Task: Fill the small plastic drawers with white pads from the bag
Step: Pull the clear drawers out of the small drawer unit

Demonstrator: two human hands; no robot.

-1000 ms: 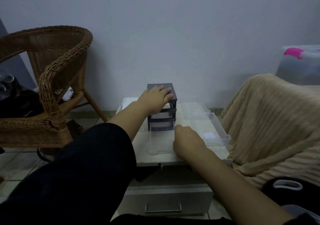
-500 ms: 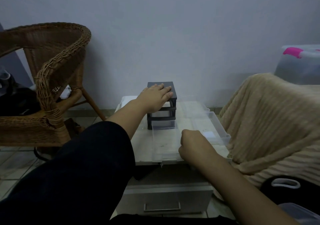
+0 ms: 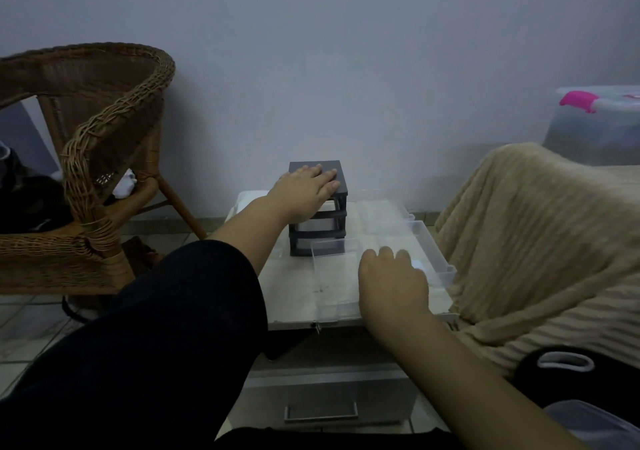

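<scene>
Since half a second ago, the right hand (image 3: pixel 391 287) has uncurled from a fist at the drawer's near edge and slid right; its fingers (image 3: pixel 386 254) now lie spread and flat, knuckles up, holding nothing that can be seen. They rest over the right side of a clear drawer (image 3: pixel 327 276) lying on the pale surface (image 3: pixel 287 297), next to a second clear drawer (image 3: pixel 433 252) just to the right. A white pad (image 3: pixel 417 263) shows in that second one, right at the fingertips; whether they touch it I cannot tell. A third clear drawer (image 3: pixel 384 203) lies further back on the right, so three are out.

Beyond them stands the one black drawer frame (image 3: pixel 320 228), its two lower slots open and pale. The left hand (image 3: pixel 304 190) lies palm down on its top, fingers together and extended, pressing the lid, gripping nothing.

Left is a wicker chair (image 3: pixel 93 158); right, a beige blanket (image 3: pixel 540 241) with a lidded tub (image 3: pixel 595 127) behind it. No bag can be identified with certainty.
</scene>
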